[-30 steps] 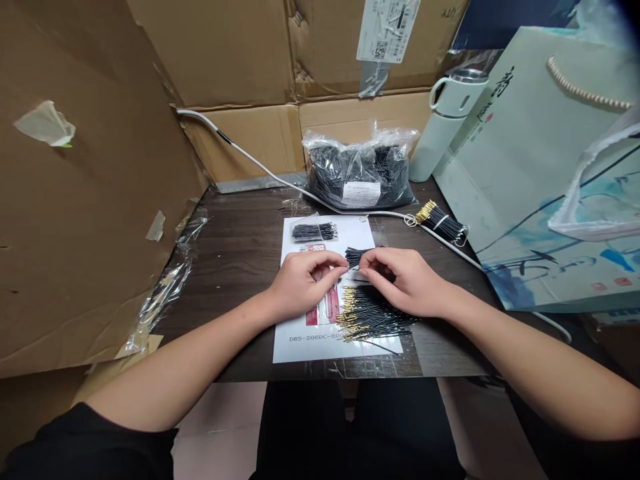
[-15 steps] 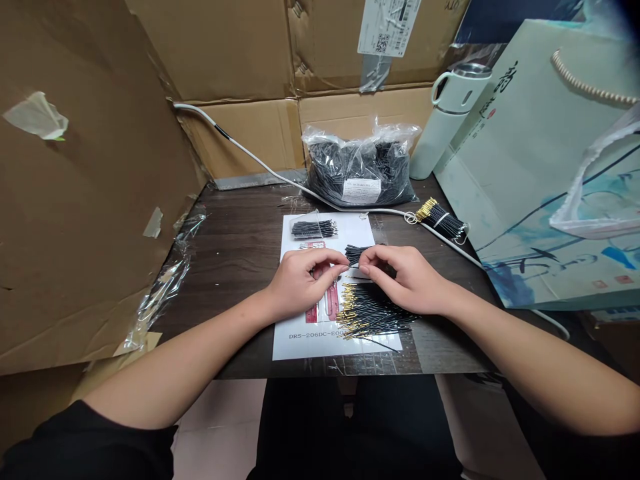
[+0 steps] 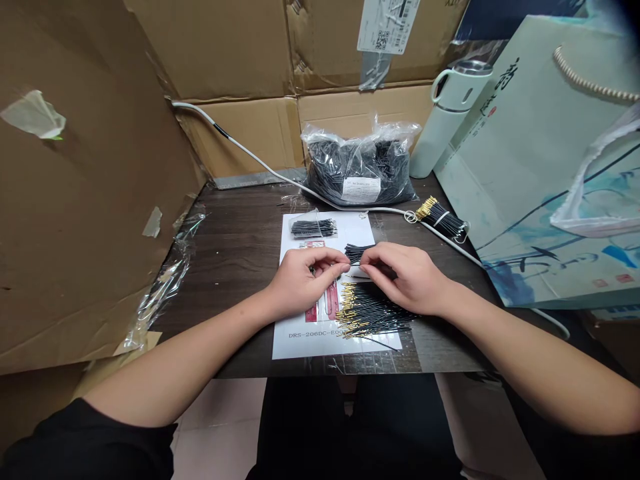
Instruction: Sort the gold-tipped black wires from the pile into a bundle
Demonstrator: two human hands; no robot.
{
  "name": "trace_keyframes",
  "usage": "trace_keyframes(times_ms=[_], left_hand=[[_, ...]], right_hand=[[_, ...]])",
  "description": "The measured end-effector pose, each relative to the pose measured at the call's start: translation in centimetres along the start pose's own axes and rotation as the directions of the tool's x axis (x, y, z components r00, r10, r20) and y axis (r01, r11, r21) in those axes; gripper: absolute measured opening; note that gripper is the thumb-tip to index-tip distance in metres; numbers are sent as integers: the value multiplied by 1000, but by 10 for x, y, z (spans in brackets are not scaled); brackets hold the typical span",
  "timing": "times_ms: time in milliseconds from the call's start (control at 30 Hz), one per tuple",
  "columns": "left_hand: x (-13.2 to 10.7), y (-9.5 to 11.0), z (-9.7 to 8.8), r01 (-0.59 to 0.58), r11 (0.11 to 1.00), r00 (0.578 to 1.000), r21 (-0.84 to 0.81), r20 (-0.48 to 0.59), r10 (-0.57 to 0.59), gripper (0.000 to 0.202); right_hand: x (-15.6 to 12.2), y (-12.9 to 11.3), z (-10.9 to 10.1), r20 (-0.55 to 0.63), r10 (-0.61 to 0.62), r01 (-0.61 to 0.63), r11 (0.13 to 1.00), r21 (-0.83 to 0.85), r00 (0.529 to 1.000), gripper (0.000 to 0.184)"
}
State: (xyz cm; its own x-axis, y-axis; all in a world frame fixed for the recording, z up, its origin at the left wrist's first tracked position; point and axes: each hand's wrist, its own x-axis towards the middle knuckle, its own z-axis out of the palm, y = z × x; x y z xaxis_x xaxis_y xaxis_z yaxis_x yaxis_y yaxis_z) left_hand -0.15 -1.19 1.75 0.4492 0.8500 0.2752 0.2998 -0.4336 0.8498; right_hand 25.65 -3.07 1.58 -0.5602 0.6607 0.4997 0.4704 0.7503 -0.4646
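Both hands meet over a white printed sheet (image 3: 320, 337) on a dark wooden table (image 3: 235, 253). My left hand (image 3: 300, 280) pinches its fingertips together on a thin black wire. My right hand (image 3: 407, 277) pinches the same spot from the other side, next to a small fan of black wires (image 3: 356, 252). Below the hands lies a loose pile of black wires with gold tips (image 3: 373, 313). A small bagged bundle of black wires (image 3: 313, 229) rests on the sheet's far end.
A large plastic bag of black wires (image 3: 360, 173) sits at the back, a tied gold-tipped bundle (image 3: 440, 219) to its right. A white cable (image 3: 280, 175) crosses the table. A pale flask (image 3: 445, 120) and a paper gift bag (image 3: 540, 173) stand right; cardboard boxes (image 3: 75, 200) wall the left and back.
The hands stay pinched together and have shifted slightly away from me; the right fingertips have closed in a little on the left ones. The wire piles have not moved.
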Motion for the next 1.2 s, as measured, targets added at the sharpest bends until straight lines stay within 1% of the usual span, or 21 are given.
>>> trace_keyframes(times_ms=[67,167,267,400,500,767,1200], left_hand=[[0,0,0,-6,1000,1000,1,2,6,13],[-1,-1,0,-57,997,998,49,-10,58,11],[-3,-1,0,-123,987,992,101,-23,126,10],[-3,-2,0,-194,972,979,134,-42,202,8],[-3,-2,0,-224,965,971,138,-59,233,7],[-3,-2,1,-287,946,950,154,-80,301,6],[-4,0,0,-326,926,936,187,-76,345,6]], right_hand=[[0,-1,0,-10,16,-16,1000,11,1000,8],[0,-3,0,-22,76,-74,995,63,997,8],[0,-4,1,-3,139,-138,985,106,990,11],[1,-5,2,21,193,-193,970,149,981,13],[2,-6,2,36,222,-225,959,172,974,14],[3,-7,1,69,258,-267,939,217,964,16],[1,-6,1,93,284,-298,925,237,954,17]])
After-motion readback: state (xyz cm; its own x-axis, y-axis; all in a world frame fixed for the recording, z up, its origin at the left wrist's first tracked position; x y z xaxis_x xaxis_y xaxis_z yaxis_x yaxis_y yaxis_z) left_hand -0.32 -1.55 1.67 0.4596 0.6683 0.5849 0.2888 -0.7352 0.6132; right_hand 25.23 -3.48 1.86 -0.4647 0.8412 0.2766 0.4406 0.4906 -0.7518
